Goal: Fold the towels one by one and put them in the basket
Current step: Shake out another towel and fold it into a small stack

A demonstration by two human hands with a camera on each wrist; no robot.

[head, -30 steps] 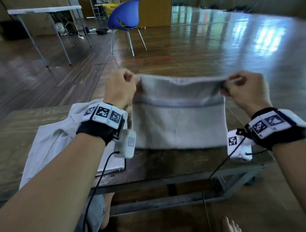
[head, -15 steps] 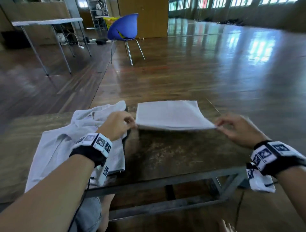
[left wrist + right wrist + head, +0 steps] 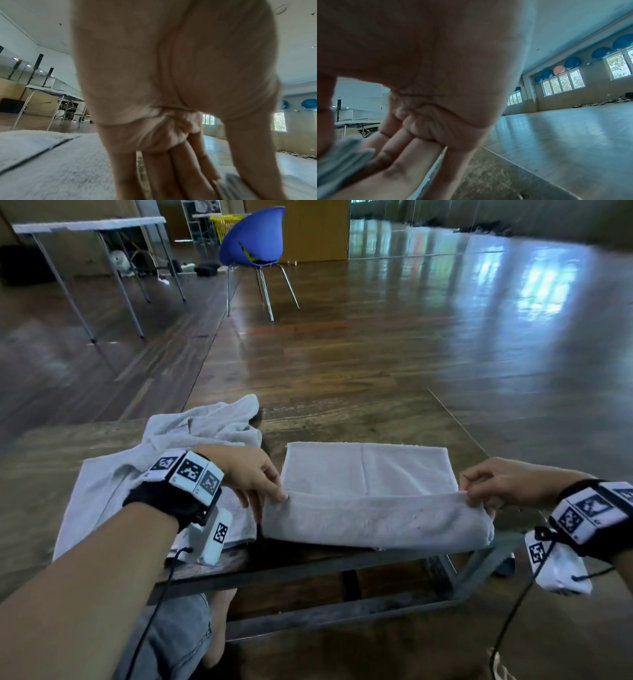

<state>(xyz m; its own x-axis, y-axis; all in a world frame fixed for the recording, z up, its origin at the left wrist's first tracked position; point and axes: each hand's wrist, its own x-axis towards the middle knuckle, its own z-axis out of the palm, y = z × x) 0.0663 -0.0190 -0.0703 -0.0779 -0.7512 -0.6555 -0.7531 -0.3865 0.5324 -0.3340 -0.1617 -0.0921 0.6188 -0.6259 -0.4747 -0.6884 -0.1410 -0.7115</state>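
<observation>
— Head view: the towel (image 3: 370, 491), held up a second ago, now lies on the counter (image 3: 342, 426).
— Left hand (image 3: 251, 474) and right hand (image 3: 496, 481) each pinch its near edge, mid-fold; basket unseen.

— What's behind the desk (image 3: 342, 422)?

— A blue chair (image 3: 255, 237) on thin metal legs, standing on the glossy wooden floor (image 3: 411, 344). Left of it, a white folding table (image 3: 89, 224), dark clutter underneath.

— And the far wall?

— Windows (image 3: 563, 83) with trees outside, blue exercise balls (image 3: 572, 62) lined above them, one pink ball (image 3: 559, 69) among them.
</observation>
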